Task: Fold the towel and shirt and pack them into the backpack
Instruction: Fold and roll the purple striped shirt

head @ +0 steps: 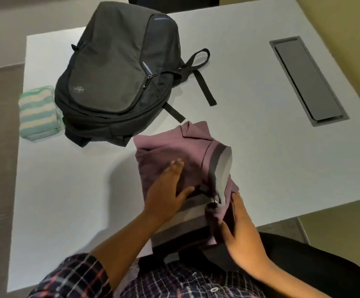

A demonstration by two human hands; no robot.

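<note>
Head view: shirt (170,151) pressed flat by left hand (166,196), fingers straight; near edge gripped by right hand (241,231).

From the folded shirt (170,151), the tabletop (67,190) lay bare toward 9 o'clock and toward 3 o'clock, with open room for a hand on both sides. At 11 o'clock the backpack (114,67) blocked the way, just beside the shirt, its straps (205,87) trailing at 12 o'clock. The towel (38,117) sat against the backpack's left side. A recessed hatch (305,80) lay at 2 o'clock, well apart.
</note>
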